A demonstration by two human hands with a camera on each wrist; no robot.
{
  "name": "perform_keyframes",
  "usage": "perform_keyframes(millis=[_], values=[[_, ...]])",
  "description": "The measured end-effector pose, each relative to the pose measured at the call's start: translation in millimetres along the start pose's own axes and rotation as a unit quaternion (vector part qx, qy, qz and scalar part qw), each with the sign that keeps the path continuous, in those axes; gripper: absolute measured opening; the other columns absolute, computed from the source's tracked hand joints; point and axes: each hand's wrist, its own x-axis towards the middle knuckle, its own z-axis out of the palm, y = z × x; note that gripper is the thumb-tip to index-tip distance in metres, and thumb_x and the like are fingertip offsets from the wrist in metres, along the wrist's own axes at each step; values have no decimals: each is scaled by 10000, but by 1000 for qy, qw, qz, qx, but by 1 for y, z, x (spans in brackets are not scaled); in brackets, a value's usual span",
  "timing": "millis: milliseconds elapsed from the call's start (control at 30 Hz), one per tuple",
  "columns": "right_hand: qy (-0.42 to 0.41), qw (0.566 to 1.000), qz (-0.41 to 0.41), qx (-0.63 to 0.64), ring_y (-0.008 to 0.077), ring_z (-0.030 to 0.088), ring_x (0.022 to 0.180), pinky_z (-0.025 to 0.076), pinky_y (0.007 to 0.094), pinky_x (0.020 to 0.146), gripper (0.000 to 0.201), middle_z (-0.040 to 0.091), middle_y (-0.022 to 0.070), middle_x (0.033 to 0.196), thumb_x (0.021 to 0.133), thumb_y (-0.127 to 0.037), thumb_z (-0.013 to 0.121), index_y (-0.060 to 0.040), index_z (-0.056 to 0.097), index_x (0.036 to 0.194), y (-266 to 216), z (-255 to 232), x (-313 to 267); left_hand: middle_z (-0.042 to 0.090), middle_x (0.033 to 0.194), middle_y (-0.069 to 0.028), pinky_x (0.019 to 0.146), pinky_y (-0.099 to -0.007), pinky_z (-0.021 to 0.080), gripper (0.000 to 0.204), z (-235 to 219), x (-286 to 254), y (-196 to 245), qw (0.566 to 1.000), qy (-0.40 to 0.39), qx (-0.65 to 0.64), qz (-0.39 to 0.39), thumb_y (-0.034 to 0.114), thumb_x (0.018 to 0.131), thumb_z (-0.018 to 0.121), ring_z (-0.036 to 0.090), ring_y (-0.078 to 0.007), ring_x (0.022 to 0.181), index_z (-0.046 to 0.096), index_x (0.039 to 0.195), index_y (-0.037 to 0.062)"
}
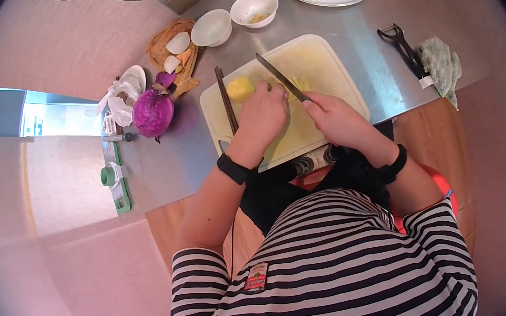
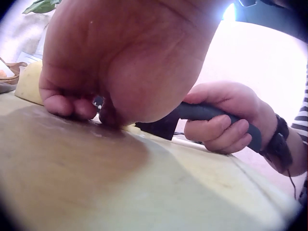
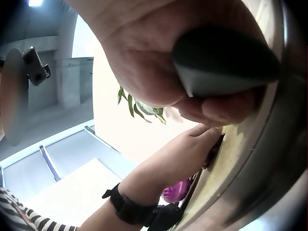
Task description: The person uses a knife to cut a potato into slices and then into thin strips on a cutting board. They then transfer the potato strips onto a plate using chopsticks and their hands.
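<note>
Counter (image 1: 178,160) of grey metal bears my pale cutting board (image 1: 335,76). On it, my left hand (image 1: 263,116) rests, fingers bent downward; whether they pinch anything, I cannot tell. My right hand (image 1: 333,118) grips the knife (image 1: 277,73). A purple cabbage (image 1: 153,113) sits off the board; a yellow piece (image 1: 240,88) lies beside my left hand, thin strips (image 1: 300,83) near the blade.

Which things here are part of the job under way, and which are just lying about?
In the job:
- knife, in the right hand
- peeled potato and cut strips
- cutting board

Apparently lying about:
- purple cabbage
- white bowls
- peeler and cloth
- basket
- chopsticks, on the board, role unclear
</note>
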Motion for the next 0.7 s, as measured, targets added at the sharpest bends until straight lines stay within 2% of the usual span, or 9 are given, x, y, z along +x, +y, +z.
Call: perform_keyframes(millis=[167,267,333,367,433,467,567,633,700], values=[[29,996,-66,-52,129,479,438,410,297,421,431,499,30,613,1028,-282,439,-40,529,1373,7,0,10,562,943,-223,717,-510,500,203,0,0,1,1000,-10,-5,-5,211,984,519,605,-433,806,590,960,22],[-34,998,47,11,128,486,465,409,297,437,418,510,32,620,1027,-273,440,-35,543,1355,5,-3,14,560,946,-223,719,-509,499,207,1,1,0,1000,-8,2,-1,213,988,513,604,-433,809,588,963,21],[44,992,-117,-1,117,472,489,397,292,454,408,506,22,621,1027,-267,450,-32,551,1345,22,10,26,559,951,-224,719,-508,500,209,0,1,1,1000,-16,-3,-2,212,989,512,604,-434,809,587,962,19],[46,992,-118,0,117,472,489,397,292,454,408,506,22,621,1027,-267,450,-32,551,1345,19,8,23,559,951,-224,719,-508,500,209,-1,1,1,1000,-16,-2,0,212,989,512,604,-434,809,587,962,19],[2,999,-12,33,262,564,489,468,371,508,405,613,145,686,1005,-243,422,17,574,1276,8,0,12,558,954,-225,719,-509,499,212,-1,1,2,1000,-18,3,-4,213,989,513,604,-435,810,587,963,16],[3,999,-13,34,262,564,489,468,371,508,405,613,145,686,1005,-243,422,17,574,1276,5,-1,8,558,954,-225,719,-509,499,212,-2,1,2,1000,-18,4,-2,213,989,513,604,-435,810,587,963,16],[11,1000,-19,16,336,647,675,514,397,660,404,668,211,826,1004,-249,440,27,579,1265,7,0,2,557,949,-227,720,-509,498,213,-2,0,4,1000,-14,2,-10,211,989,513,604,-436,811,588,967,13],[62,990,-120,-34,395,652,932,501,415,842,413,670,272,1015,1006,-258,453,46,583,1253,15,5,3,560,949,-228,721,-510,498,217,-2,0,3,1000,-12,-1,-6,213,990,511,604,-437,812,593,978,12],[51,991,-114,-47,400,635,998,489,416,881,417,659,280,1063,1006,-261,459,54,583,1250,10,4,1,562,951,-229,722,-509,498,217,-3,-1,3,1000,-4,-6,-5,212,988,511,605,-437,812,597,984,12]])
